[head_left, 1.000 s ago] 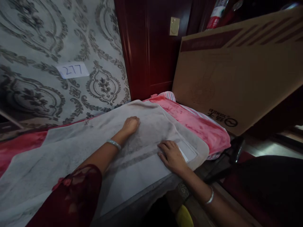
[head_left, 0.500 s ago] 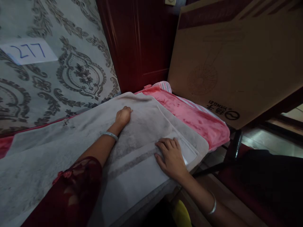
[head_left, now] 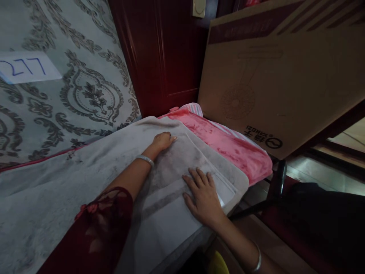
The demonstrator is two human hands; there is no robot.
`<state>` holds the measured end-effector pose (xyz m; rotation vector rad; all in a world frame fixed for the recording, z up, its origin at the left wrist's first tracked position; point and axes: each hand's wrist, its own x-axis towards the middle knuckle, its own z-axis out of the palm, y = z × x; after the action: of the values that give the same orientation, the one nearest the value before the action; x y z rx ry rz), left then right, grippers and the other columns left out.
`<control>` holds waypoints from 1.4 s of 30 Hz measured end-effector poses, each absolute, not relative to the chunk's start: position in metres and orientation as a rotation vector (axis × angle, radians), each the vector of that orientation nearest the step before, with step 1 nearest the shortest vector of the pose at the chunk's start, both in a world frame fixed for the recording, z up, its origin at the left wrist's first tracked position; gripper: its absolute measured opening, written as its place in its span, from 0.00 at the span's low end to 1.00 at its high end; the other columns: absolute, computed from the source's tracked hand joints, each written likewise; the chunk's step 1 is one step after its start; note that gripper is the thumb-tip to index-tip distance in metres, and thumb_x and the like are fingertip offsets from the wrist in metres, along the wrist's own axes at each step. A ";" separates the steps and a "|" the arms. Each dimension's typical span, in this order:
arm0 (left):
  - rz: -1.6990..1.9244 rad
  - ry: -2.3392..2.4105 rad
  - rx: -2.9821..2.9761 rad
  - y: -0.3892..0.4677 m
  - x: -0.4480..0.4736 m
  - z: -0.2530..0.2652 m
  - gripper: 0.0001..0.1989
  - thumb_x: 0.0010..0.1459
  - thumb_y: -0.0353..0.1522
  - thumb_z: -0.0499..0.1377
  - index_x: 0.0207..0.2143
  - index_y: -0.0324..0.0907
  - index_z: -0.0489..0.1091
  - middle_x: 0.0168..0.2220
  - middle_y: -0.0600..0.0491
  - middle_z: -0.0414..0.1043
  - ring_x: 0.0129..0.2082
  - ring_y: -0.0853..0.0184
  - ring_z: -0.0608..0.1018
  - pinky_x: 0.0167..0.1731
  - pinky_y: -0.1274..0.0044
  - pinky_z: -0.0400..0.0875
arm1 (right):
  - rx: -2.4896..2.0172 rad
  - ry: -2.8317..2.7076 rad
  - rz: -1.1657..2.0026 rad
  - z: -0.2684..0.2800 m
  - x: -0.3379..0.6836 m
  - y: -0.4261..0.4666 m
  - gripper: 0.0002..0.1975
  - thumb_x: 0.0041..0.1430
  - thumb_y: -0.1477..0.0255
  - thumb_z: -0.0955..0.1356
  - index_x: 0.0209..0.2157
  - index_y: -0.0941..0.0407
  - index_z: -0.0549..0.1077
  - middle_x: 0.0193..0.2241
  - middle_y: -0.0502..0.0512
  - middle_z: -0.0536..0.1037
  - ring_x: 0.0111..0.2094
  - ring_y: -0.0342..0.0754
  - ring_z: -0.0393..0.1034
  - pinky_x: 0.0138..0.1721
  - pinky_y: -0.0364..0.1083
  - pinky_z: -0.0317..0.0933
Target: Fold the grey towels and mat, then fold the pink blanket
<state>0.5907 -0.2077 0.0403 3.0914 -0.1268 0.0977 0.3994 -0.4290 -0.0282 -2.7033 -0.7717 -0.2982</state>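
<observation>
My left hand [head_left: 163, 141] presses on a grey plush blanket [head_left: 94, 179], its fingers curled under and its thumb pointing right. Whether a pinch of fabric is inside the fingers is hidden. Nearer to me, my right hand [head_left: 203, 199] lies palm down with spread fingers on a folded, pale cloth piece [head_left: 162, 224] with a darker grey band across it. A straight folded edge runs diagonally past the right fingertips. From under the blanket's far right side shows a pink plush cloth [head_left: 219, 142] with a striped border.
A large cardboard box [head_left: 242, 76] leans behind the pink cloth, beside a dark red door [head_left: 151, 53]. Patterned wallpaper [head_left: 94, 95] with a "277" paper label [head_left: 28, 68] borders the left. A dark chair [head_left: 313, 220] stands at right; something yellow [head_left: 218, 262] shows below.
My left hand has moved right across the grey blanket, its thumb now stretched out from the fist. The right hand stays flat on the pale piece. The view has shifted slightly.
</observation>
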 end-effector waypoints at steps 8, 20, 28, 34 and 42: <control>0.153 -0.053 3.067 -0.220 0.613 0.019 0.20 0.71 0.40 0.47 0.53 0.40 0.71 0.51 0.41 0.78 0.53 0.57 0.78 0.51 0.70 0.70 | -2.824 -0.798 -0.355 -0.036 0.416 -0.451 0.40 0.63 0.53 0.68 0.71 0.50 0.57 0.72 0.66 0.49 0.72 0.67 0.41 0.66 0.70 0.43; -0.093 -0.142 3.049 -0.202 0.618 0.035 0.21 0.72 0.41 0.46 0.52 0.42 0.74 0.53 0.46 0.77 0.52 0.63 0.78 0.49 0.77 0.69 | -2.838 -0.833 -0.482 -0.050 0.416 -0.455 0.36 0.67 0.54 0.64 0.71 0.50 0.56 0.71 0.66 0.53 0.72 0.65 0.44 0.65 0.69 0.47; -0.156 0.051 3.146 -0.114 0.538 0.037 0.22 0.69 0.43 0.50 0.51 0.37 0.73 0.52 0.39 0.77 0.52 0.56 0.79 0.49 0.72 0.69 | -2.815 -0.857 -0.565 -0.058 0.417 -0.456 0.34 0.69 0.53 0.60 0.71 0.50 0.57 0.71 0.66 0.55 0.71 0.66 0.47 0.64 0.69 0.48; 0.012 0.132 3.142 -0.099 0.517 0.015 0.23 0.72 0.42 0.44 0.54 0.40 0.71 0.50 0.39 0.78 0.53 0.55 0.78 0.51 0.69 0.68 | -2.856 -0.868 -0.581 -0.060 0.419 -0.459 0.34 0.69 0.54 0.60 0.72 0.50 0.55 0.70 0.64 0.57 0.70 0.64 0.48 0.64 0.68 0.49; -0.073 0.145 3.116 -0.084 0.507 0.034 0.22 0.69 0.45 0.49 0.51 0.42 0.75 0.52 0.43 0.78 0.53 0.58 0.78 0.51 0.73 0.68 | -2.905 -0.882 -0.583 -0.061 0.419 -0.461 0.33 0.71 0.54 0.57 0.72 0.50 0.54 0.70 0.65 0.58 0.70 0.63 0.49 0.64 0.67 0.51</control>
<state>0.5067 -0.0842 0.0336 3.1163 0.1447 -0.0726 0.4191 -0.4609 -0.0610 -2.9051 -0.8823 -0.5831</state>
